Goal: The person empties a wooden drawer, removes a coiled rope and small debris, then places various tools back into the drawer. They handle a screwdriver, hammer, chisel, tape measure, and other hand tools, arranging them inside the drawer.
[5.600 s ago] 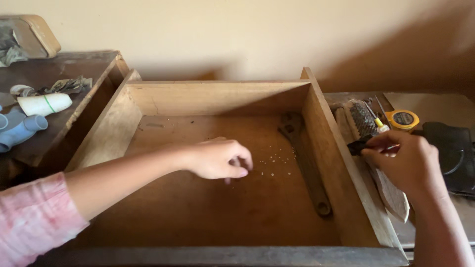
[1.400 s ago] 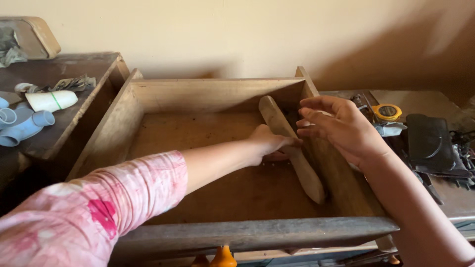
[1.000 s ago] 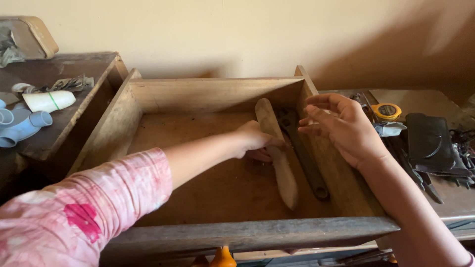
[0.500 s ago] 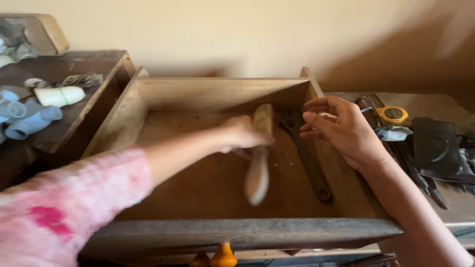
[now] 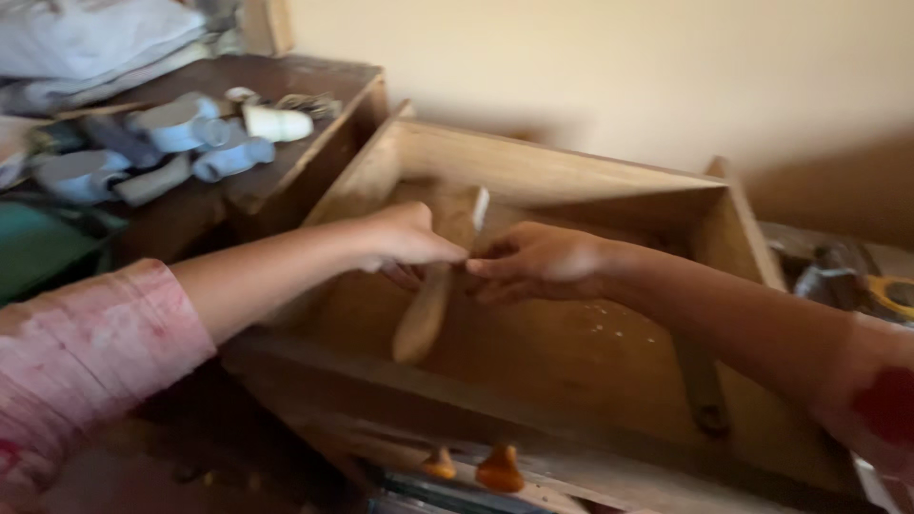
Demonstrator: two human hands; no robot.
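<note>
So the long flat wooden stick [image 5: 430,300] has swung away from the right wall of the open shallow wooden drawer [image 5: 533,171] and now sits more toward the left-middle, tilted, lower end near the front rail. The left hand [image 5: 405,238] has its grip closed around the upper part, and the right hand [image 5: 538,262] has come across to meet it, fingertips pinching at the top end, looks like, though it's blurry enough that I can't swear to it. Reads to me like both hands are now working the same piece. Around it: pale crumbs [image 5: 605,324] on the drawer floor, a dark metal strip [image 5: 700,390] lying along the right side, grey and white pipe fittings [image 5: 181,143] on the dark wooden desk [image 5: 314,90] to the left, a yellow tape measure [image 5: 890,290] far right.
</note>
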